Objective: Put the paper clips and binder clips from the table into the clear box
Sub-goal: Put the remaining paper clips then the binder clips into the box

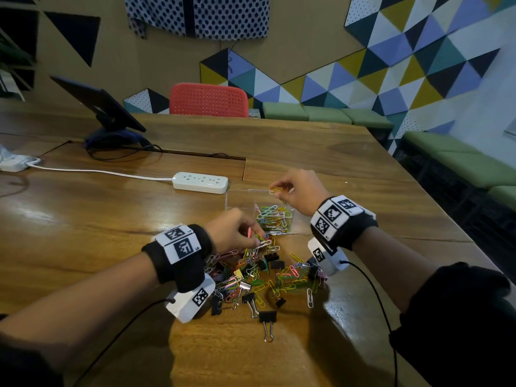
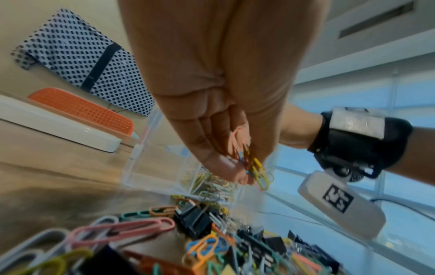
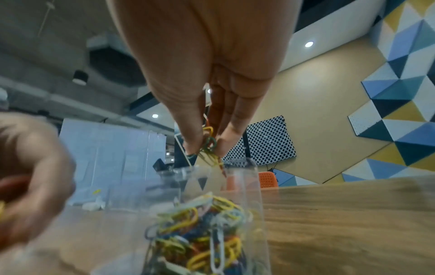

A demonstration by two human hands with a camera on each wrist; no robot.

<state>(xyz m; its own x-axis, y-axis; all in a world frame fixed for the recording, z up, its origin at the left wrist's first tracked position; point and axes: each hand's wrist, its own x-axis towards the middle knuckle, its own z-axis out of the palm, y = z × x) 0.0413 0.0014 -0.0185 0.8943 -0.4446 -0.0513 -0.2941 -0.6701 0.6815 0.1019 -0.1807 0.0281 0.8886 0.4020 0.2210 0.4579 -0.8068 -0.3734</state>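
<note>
A clear box (image 1: 237,202) stands mid-table with many coloured paper clips (image 1: 275,219) inside. My right hand (image 1: 282,189) hovers over its far rim and pinches a small bunch of paper clips (image 3: 208,148), yellow and green among them. Nearer to me lies a heap of coloured paper clips and black binder clips (image 1: 259,277). My left hand (image 1: 255,238) is at the heap's far edge, beside the box, and pinches several paper clips (image 2: 252,165). In the left wrist view the clear box (image 2: 150,167) sits just behind the fingers (image 2: 226,167).
A white power strip (image 1: 200,182) with its cord lies just left of the box. A tablet on a stand (image 1: 103,110) is at the far left, a red chair (image 1: 208,100) behind the table. One large binder clip (image 1: 267,322) lies nearest to me. Cables run from both wrist cameras.
</note>
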